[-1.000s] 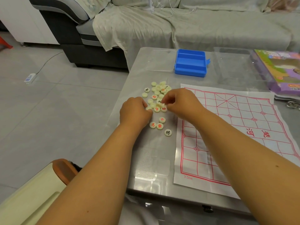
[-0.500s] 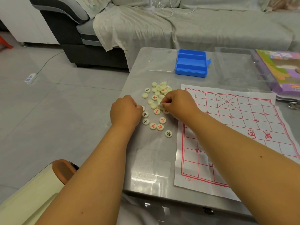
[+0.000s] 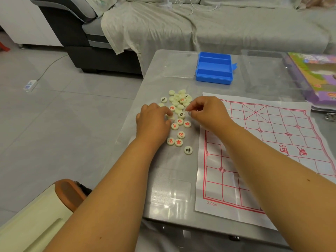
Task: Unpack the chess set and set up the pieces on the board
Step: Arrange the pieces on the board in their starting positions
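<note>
Chess pieces (image 3: 179, 113) lie heaped on the table (image 3: 163, 179), left of the bare board (image 3: 272, 151), as the left hand (image 3: 154, 120) pinches one disc; the right hand (image 3: 207, 111) hovers, fingers curled, seemingly empty. Sorting is underway; placement likely follows.

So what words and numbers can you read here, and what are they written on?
"3.0cm": red print on the paper board, at its near-left corner.
"將": black, on the nearest round piece.
"河": red, on the board's middle strip; the character beside it is too skewed to read for sure.
Other discs: red or black characters, tilted and too small to read.
Purple box: print too blurred to read.
Blue case: no text.
</note>
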Tool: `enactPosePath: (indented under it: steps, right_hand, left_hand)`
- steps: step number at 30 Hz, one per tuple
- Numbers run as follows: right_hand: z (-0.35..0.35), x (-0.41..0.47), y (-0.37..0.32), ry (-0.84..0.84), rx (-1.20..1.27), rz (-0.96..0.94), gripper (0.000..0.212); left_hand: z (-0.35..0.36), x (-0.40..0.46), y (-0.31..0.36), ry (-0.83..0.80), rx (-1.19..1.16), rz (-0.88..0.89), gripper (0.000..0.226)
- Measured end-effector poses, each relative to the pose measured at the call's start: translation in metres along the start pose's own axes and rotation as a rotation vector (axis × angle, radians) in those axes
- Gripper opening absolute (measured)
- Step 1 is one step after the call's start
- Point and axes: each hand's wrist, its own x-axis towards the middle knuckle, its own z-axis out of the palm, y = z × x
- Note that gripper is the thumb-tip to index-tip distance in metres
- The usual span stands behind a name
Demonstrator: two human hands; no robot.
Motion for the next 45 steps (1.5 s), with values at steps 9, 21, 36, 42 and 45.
enactPosePath:
  steps: [9,21,36,42,45]
  right_hand:
    - [0.004,0.011,-0.004,-0.149,-0.085,0.040,0.016]
    - [0.005,0.024,-0.007,-0.119,-0.154,0.186,0.015]
    - [0.009,0.023,-0.019,-0.229,-0.150,0.150,0.011]
    - [-0.008,0.017,-0.016,-0.369,-0.169,0.054,0.019]
    - [-0.009,0.015,-0.017,-0.391,-0.213,-0.012,0.022]
  left_hand:
    - [-0.004,0.005,-0.007,0.054,-0.092,-0.182,0.027]
    - [-0.003,0.027,0.001,-0.023,-0.063,-0.237,0.019]
    - [-0.015,0.024,-0.016,0.007,-0.215,-0.236,0.028]
    - [-0.020,0.024,-0.025,-0.006,-0.157,-0.310,0.028]
    - [-0.020,0.023,-0.026,0.056,-0.165,-0.300,0.010]
